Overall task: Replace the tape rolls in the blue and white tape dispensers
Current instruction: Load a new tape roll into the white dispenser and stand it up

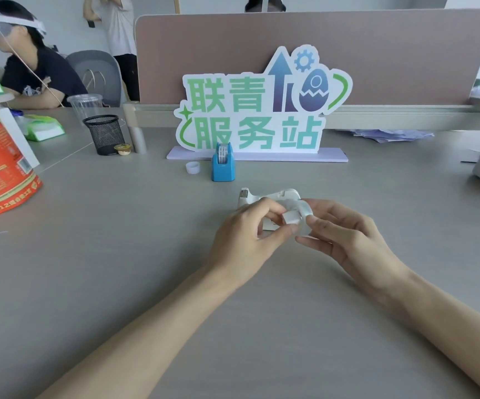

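The blue tape dispenser (223,165) stands upright on the grey desk (118,254) with a patterned tape roll in it. In front of it lies the white tape dispenser (270,195), partly hidden behind my hands. My left hand (244,240) pinches a small white core piece (290,218). My right hand (345,237) holds a clear tape roll (305,214) against that piece, just above the desk and in front of the white dispenser.
A small clear tape roll (192,167) lies left of the blue dispenser. A green-lettered sign (259,110) stands behind. A black mesh pen cup (105,133), a plastic cup (85,105) and an orange bag (0,156) are at the left. A person sits at the far left.
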`<state>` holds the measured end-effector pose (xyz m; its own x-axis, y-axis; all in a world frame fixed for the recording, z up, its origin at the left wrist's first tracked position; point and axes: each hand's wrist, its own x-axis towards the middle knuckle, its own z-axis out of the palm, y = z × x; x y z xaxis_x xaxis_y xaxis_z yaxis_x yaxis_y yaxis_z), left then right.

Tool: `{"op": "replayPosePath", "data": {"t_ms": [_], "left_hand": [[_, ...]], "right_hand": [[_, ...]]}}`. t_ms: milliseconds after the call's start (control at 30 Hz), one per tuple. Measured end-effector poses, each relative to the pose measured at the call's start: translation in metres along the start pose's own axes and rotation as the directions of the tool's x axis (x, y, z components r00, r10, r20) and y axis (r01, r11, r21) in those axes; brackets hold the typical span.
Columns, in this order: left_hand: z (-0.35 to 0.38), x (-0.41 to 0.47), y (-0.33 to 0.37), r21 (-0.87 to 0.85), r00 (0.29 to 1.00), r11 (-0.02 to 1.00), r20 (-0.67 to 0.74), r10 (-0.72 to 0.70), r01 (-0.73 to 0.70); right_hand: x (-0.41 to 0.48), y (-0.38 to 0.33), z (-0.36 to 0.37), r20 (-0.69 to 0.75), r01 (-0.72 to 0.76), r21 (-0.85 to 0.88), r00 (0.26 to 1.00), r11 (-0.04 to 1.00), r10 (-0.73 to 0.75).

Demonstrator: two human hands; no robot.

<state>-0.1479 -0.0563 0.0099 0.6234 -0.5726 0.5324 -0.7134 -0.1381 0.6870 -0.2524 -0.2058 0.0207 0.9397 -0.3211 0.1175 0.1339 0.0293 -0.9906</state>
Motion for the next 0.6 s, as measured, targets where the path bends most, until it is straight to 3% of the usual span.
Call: {"op": "replayPosePath", "data": {"t_ms": [300, 467, 600], "left_hand": [[-0.001, 0.0, 0.001, 0.175, 0.997, 0.984, -0.052, 0.05, -0.04], [-0.001, -0.001, 0.003, 0.135, 0.999, 0.991, -0.045, 0.015, -0.009], [-0.003, 0.0, 0.005, 0.069, 0.997, 0.996, -0.056, -0.054, 0.057]], "right_hand": [[-0.004, 0.005, 0.007, 0.025, 0.117, -0.173, 0.993, 0.978, -0.114], [-0.005, 0.006, 0.009, 0.052, 0.143, -0.175, 0.989, 0.974, -0.136], [-0.003, 0.006, 0.011, 0.057, 0.043, -0.041, 0.998, 0.998, -0.04]]}}
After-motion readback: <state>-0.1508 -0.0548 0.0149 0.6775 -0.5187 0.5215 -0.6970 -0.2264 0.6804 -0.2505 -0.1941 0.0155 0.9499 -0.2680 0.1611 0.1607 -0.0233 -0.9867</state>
